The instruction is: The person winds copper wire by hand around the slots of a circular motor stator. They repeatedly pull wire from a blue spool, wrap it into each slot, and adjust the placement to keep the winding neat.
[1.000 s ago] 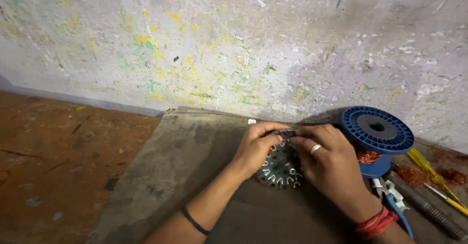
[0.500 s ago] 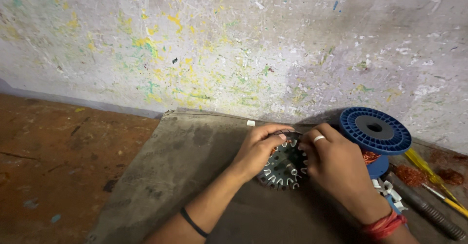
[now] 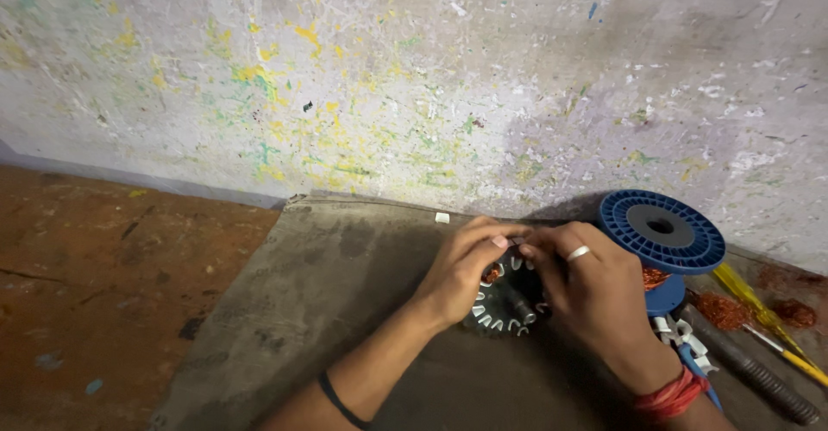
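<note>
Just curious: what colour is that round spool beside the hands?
Blue spool, clearest in the head view.

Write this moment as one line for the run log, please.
left hand on round slotted metal core | right hand on core | blue spool beside | grey mat

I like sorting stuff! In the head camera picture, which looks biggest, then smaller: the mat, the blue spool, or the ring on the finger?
1. Grey mat
2. Blue spool
3. Finger ring

Both hands grip a slotted stator (dark mat beneath).
</note>
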